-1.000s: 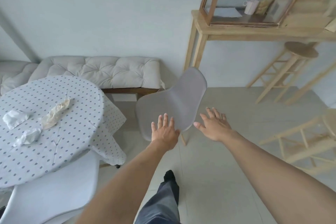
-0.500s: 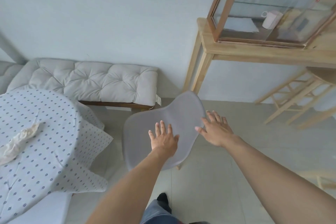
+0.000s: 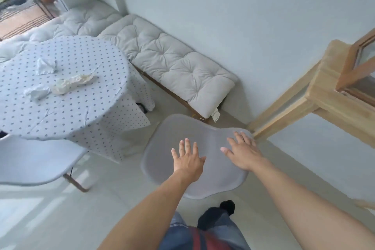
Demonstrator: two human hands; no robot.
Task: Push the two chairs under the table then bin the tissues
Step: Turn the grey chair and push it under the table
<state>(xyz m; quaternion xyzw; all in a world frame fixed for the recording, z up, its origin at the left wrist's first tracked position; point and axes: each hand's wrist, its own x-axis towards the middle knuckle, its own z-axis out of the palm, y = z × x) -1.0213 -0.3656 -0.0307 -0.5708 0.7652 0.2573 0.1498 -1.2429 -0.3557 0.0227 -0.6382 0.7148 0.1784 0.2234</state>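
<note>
A grey shell chair [image 3: 174,134] stands in front of me, its back towards me, to the right of the round table [image 3: 60,111] with a dotted cloth. My left hand [image 3: 188,158] and my right hand [image 3: 242,151] hover over the chair's back, fingers spread, holding nothing; contact cannot be judged. A second, white chair [image 3: 34,162] stands at the table's near side, lower left. Several crumpled tissues lie on the table: a white one [image 3: 45,66], a beige one [image 3: 73,83] and another white one [image 3: 37,92].
A cushioned bench [image 3: 172,63] runs along the wall behind the grey chair. A wooden console table [image 3: 316,95] with a glass cabinet stands at the right. An open doorway to outside is at the top left. My legs and foot [image 3: 215,217] are on the tiled floor.
I have stepped closer and turned left; the table and tissues have come back into view. Both hands now reach further over the grey chair's back.
</note>
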